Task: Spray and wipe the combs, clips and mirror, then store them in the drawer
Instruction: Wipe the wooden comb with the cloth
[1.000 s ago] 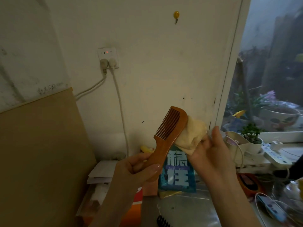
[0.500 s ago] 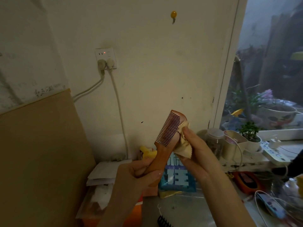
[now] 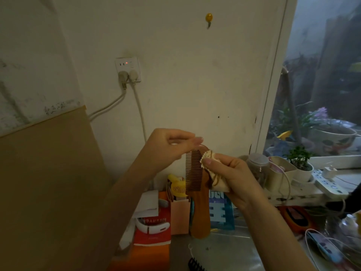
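Wooden comb (image 3: 197, 184): stiff, light, teeth fragile; your left hand (image 3: 166, 147) pinches tip, right hand (image 3: 228, 178) presses cloth (image 3: 211, 173) on spine. Regrip handle.

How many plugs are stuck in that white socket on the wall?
2. Both plugs sit side by side in the wall socket: the left plug and the right plug, each with a white cord hanging down. None seem hidden.
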`<action>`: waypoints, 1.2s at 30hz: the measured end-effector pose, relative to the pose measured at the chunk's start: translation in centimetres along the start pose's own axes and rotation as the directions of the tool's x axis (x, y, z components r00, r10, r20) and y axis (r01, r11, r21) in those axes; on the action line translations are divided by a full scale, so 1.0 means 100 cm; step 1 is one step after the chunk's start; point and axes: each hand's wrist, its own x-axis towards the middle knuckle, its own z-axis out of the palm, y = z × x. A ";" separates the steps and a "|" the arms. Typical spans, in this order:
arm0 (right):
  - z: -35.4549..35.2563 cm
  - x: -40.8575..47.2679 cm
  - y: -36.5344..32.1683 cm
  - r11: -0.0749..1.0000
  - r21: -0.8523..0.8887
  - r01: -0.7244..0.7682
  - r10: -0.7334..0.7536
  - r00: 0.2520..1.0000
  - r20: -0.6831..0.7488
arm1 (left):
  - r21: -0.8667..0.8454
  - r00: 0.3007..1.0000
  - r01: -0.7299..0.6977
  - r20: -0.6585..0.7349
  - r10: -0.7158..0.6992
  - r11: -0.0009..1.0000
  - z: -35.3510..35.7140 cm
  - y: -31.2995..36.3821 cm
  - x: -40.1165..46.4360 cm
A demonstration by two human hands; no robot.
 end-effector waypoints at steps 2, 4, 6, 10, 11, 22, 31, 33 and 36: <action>0.001 0.000 0.001 1.000 -0.021 0.010 -0.010 1.000 0.003 | 0.039 0.998 -0.014 0.064 0.011 0.999 0.002 0.002 0.007; -0.001 0.001 0.002 0.999 -0.035 0.023 -0.023 1.000 0.005 | 0.043 0.996 -0.025 0.085 0.021 0.999 0.004 0.000 0.012; -0.003 0.001 0.002 0.999 -0.031 0.027 -0.027 1.000 0.004 | 0.040 0.997 -0.011 0.083 0.008 0.999 0.006 -0.002 0.015; -0.007 0.000 0.002 0.999 -0.005 0.039 -0.039 0.999 0.008 | 0.033 0.996 0.026 0.082 -0.029 0.999 0.009 -0.003 0.019; -0.008 0.001 0.004 0.999 -0.006 0.042 -0.042 0.999 0.008 | 0.037 0.998 0.014 0.067 -0.017 0.999 0.010 -0.004 0.020; -0.004 0.001 0.046 0.999 0.010 0.038 -0.038 0.999 -0.014 | 0.024 0.976 -0.133 -0.171 0.135 0.991 0.009 0.000 0.037; -0.022 0.004 0.030 0.951 -0.293 0.099 -0.091 0.995 0.043 | -0.014 0.999 -0.005 -0.053 0.004 1.000 -0.017 -0.005 0.038; -0.027 0.006 0.019 0.919 -0.379 0.105 -0.071 0.992 0.104 | 0.113 0.992 0.059 0.105 -0.071 0.992 -0.026 -0.004 0.039; -0.033 0.010 0.007 0.888 -0.451 0.094 -0.041 0.991 0.126 | 0.243 0.964 0.041 0.246 -0.102 0.969 -0.028 -0.004 0.040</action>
